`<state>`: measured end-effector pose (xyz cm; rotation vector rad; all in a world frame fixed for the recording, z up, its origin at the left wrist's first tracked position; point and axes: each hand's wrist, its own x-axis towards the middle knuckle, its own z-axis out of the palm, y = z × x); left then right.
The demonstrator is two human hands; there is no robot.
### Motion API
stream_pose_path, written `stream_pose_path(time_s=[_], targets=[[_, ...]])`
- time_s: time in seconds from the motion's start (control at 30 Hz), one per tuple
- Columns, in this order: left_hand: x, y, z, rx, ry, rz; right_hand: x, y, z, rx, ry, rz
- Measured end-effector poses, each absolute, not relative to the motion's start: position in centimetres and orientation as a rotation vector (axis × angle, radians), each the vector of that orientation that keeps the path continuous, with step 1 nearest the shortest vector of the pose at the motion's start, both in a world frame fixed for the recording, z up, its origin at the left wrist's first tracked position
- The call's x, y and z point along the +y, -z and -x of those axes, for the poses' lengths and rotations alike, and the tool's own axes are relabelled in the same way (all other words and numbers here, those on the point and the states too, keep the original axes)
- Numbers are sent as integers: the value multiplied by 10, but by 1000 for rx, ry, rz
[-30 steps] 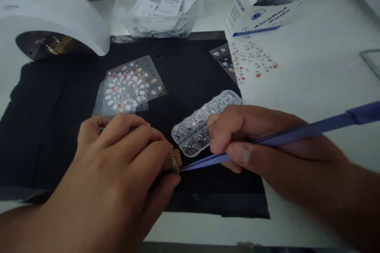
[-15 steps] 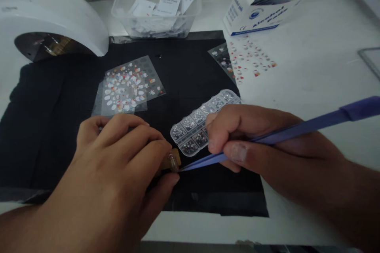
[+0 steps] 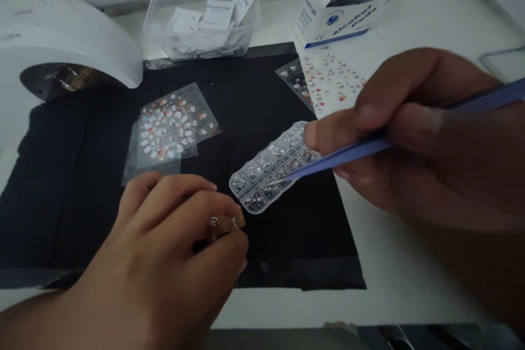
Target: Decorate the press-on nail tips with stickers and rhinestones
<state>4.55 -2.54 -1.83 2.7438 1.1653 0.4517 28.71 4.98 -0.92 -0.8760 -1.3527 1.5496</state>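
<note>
My left hand point(image 3: 168, 251) is closed around a small tan block point(image 3: 223, 224) with glossy bits on it; the fingers hide most of it. My right hand point(image 3: 418, 136) grips blue tweezers point(image 3: 340, 156), their tips slanting down to the left. Those tips are over the lower row of a clear compartment case point(image 3: 266, 162) filled with tiny rhinestones. Whether they touch a stone cannot be made out. My right fingertips are beside the case's far right end.
Overlapping clear sticker sheets point(image 3: 176, 120) lie left on the black mat point(image 3: 98, 136). Another sticker sheet point(image 3: 295, 79) crosses its right edge. Behind stand a white lamp point(image 3: 94, 33), a plastic tub point(image 3: 158, 38) of alcohol pad sachets and an alcohol pads box point(image 3: 307, 16).
My right hand has lifted away from the tan block, bringing the tweezers up and right over the rhinestone case. My left hand has turned the block and drawn its thumb up over it.
</note>
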Motion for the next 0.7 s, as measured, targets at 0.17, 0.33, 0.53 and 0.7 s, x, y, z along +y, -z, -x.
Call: stream_pose_path(time_s=[0.17,0.33,0.53,0.7], targets=[[-26,19,-47,1178,-407,-2782,53,16,-286,-1365,-1496,737],[-29,18,-46,1249,-369,-2802,53,21,-287,-1396,-1520,589],[-34,18,-46,1303,-369,-2856,55,21,-287,-1381,-1511,535],[-37,16,-49,1348,-333,-2900,55,22,-286,-1393,-1479,532]])
